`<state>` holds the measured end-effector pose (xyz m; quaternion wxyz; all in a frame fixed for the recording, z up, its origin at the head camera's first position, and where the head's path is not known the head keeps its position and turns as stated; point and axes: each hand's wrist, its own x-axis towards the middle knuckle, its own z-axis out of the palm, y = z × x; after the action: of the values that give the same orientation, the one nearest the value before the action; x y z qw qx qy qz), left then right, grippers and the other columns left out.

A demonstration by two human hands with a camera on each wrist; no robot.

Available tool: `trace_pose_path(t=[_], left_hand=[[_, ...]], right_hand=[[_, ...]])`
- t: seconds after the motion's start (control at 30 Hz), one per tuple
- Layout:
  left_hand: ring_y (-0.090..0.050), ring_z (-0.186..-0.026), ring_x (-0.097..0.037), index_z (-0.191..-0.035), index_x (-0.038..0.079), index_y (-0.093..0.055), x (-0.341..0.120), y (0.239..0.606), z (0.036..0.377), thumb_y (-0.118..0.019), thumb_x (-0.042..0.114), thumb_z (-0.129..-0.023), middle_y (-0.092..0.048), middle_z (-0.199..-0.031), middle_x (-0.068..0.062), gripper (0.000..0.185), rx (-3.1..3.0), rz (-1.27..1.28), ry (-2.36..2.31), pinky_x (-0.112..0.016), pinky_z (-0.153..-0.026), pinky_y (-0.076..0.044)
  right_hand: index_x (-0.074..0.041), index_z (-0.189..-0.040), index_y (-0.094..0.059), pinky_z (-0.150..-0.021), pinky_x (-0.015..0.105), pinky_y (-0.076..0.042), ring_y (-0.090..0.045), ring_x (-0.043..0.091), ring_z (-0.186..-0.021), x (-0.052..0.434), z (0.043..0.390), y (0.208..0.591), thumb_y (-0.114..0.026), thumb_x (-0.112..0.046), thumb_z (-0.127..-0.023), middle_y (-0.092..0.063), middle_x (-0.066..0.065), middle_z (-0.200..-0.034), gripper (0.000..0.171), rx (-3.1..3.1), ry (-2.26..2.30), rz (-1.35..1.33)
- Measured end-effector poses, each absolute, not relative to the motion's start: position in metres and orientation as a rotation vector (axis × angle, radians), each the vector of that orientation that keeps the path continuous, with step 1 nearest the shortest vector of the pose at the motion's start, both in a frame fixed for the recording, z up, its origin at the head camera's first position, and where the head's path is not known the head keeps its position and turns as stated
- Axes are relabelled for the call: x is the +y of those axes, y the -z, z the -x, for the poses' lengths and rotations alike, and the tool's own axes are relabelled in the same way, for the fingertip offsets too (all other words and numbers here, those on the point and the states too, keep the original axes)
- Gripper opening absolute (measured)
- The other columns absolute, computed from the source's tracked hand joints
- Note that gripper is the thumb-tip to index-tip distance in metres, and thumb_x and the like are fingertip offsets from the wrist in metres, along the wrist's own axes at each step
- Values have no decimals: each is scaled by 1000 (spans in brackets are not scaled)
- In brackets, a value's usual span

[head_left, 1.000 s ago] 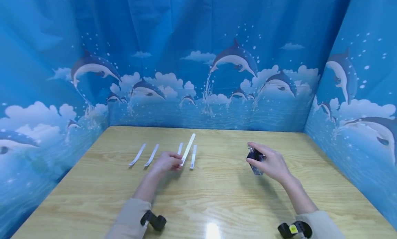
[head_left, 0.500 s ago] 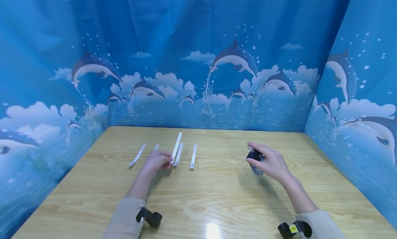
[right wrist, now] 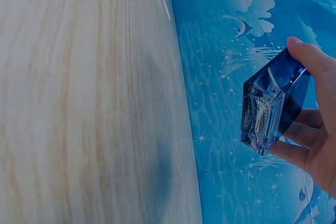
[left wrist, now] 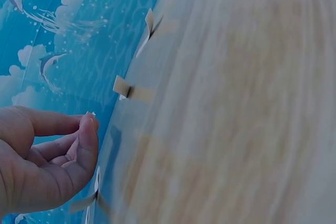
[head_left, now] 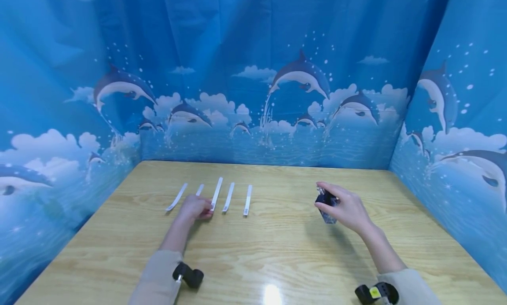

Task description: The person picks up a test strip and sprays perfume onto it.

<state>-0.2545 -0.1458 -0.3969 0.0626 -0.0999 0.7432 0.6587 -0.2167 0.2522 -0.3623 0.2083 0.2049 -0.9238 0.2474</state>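
Note:
Between the thumb and fingers of my left hand (head_left: 195,207) the near end of a white paper strip (head_left: 217,191) is pinched. It lies low over the wooden table, in a row of similar strips. One strip (head_left: 200,189) is partly hidden behind that hand; another strip (head_left: 176,196) lies farther left. To the right are a strip (head_left: 229,196) and the outermost strip (head_left: 247,200). On the right side, my right hand (head_left: 349,209) grips a dark blue glass perfume bottle (right wrist: 268,106) above the table, thumb on one side and fingers on the other.
The wooden table (head_left: 277,243) ends at the back against a blue dolphin-print curtain (head_left: 253,120), which also rises along both sides. Cameras are strapped to the left wrist (head_left: 188,275) and the right wrist (head_left: 376,292).
My left hand has moved left with its strip, past the neighbouring strip, and lowered it into the gap in the row. The right hand and perfume bottle have stayed in place.

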Motion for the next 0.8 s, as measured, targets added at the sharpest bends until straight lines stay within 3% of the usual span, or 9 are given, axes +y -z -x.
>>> trace_pose_path(t=[0.13, 0.4, 0.8], left_hand=[[-55, -48, -8, -109, -24, -51, -148, 399, 256, -55, -17, -76, -60, -63, -11, 34, 2249, 327, -1982, -19, -48, -53], [-54, -46, -7, -104, -23, -52, -151, 401, 258, -55, -17, -75, -55, -58, -5, 29, 2243, 360, -1981, -17, -46, -52], [-56, -47, -10, -102, -24, -52, -154, 404, 257, -55, -17, -76, -58, -63, -11, 27, 2212, 354, -1976, -21, -51, -55]], right_hand=[[-10, -130, -54, -72, 46, -55, -56, 34, -108, 253, 217, 362, -72, -30, -81, -57, 15, -125, 56, -2566, -700, -568], [-10, -130, -54, -72, 45, -55, -56, 35, -107, 254, 216, 363, -72, -29, -81, -57, 16, -124, 55, -2561, -705, -580], [-9, -129, -55, -70, 44, -56, -57, 35, -106, 255, 217, 365, -73, -28, -80, -58, 16, -122, 55, -2546, -708, -584]])
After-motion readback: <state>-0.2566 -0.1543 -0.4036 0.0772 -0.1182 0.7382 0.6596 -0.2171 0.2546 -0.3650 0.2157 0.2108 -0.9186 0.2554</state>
